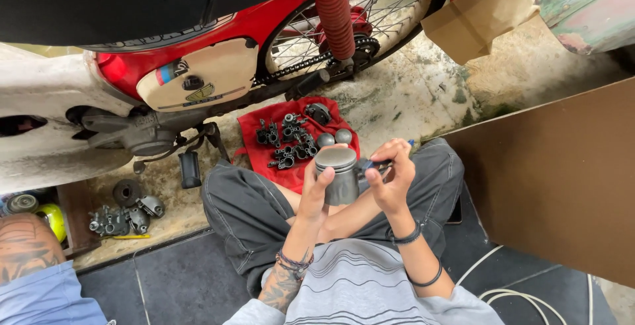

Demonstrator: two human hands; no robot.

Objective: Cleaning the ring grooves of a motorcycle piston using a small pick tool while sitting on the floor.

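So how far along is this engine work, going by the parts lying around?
Done, it seems: small dark engine parts already lie off the red motorbike, spread on a red cloth, with more metal parts on the floor. In hand: the left hand grips a grey piston, and the right hand holds a small tool against its side. Left: nothing looks refitted to the bike yet.

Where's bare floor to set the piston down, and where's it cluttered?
Bare concrete lies right of the red cloth, between the rear wheel and the brown board. The cloth is crowded with small metal parts. The piston sits in the left hand; right hand alongside.
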